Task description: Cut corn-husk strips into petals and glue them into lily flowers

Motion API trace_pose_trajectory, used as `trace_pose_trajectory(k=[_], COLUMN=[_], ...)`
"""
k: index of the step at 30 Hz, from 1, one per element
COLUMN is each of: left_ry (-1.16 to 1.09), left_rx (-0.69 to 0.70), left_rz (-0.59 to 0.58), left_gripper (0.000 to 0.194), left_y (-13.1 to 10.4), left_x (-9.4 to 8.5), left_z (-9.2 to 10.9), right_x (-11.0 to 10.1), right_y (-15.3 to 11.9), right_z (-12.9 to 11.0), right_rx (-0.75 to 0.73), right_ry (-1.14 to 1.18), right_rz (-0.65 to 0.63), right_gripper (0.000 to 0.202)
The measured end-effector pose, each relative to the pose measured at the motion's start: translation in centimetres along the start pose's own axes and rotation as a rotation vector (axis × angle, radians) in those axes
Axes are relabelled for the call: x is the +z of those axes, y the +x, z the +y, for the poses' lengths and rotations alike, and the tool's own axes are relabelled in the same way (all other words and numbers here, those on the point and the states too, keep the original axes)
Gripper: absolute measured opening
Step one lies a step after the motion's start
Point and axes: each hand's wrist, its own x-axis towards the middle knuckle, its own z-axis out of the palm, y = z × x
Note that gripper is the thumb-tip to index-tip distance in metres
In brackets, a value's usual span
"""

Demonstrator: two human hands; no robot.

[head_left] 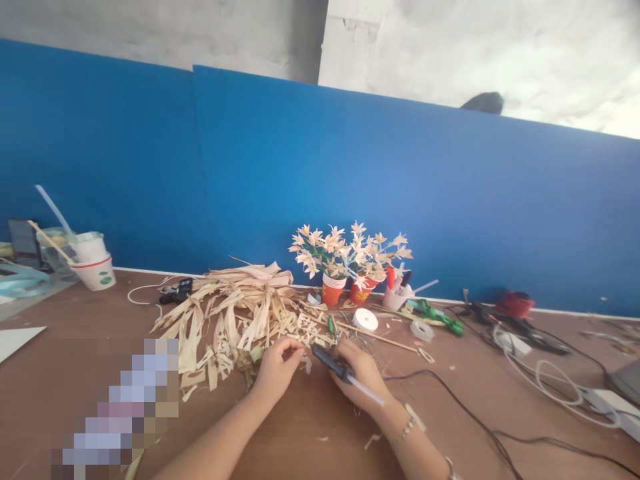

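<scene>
In the middle of the near table, my right hand is wrapped round a black hot glue gun. A translucent glue stick pokes out of the gun's rear, and the nozzle points up and to the left. My left hand is just left of the nozzle, thumb and fingertips pinched together; whatever is between them is too small to make out. Beyond the left hand spreads a pile of dried corn husks, with cut scraps along its edge. Pale husk flowers on green stems stand in red paper cups behind the hands.
A white ribbon roll, a tape roll and a wooden stick lie past my right hand. Black cables and a white cable cross the right side. Paper cups stand far left. A blue partition closes off the back.
</scene>
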Motion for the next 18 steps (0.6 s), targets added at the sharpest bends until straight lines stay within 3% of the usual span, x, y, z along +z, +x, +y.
trace_pose_trajectory(k=[6, 10, 12, 15, 18], left_ry=[0.051, 0.083, 0.064, 0.029, 0.005], left_rx=[0.061, 0.063, 0.039, 0.004, -0.013], left_rz=[-0.018, -0.042, -0.002, 0.080, 0.110], left_gripper=[0.013, 0.014, 0.016, 0.020, 0.021], left_y=[-0.1, -0.1, 0.0, 0.2, 0.3], left_x=[0.0, -0.1, -0.2, -0.5, -0.7], left_z=[-0.1, -0.4, -0.4, -0.4, -0.3], right_x=[-0.3, -1.6, -2.3, -3.4, -4.7], right_y=[-0.2, -0.2, -0.1, 0.0, -0.4], right_z=[0.3, -1.6, -2.2, -1.4, 1.4], right_rx=[0.093, -0.123, -0.149, 0.060, 0.352], right_ry=[0.018, -0.030, -0.114, -0.245, -0.272], right_rz=[0.065, -0.077, -0.142, -0.123, -0.106], right_gripper=[0.008, 0.005, 0.004, 0.011, 0.029])
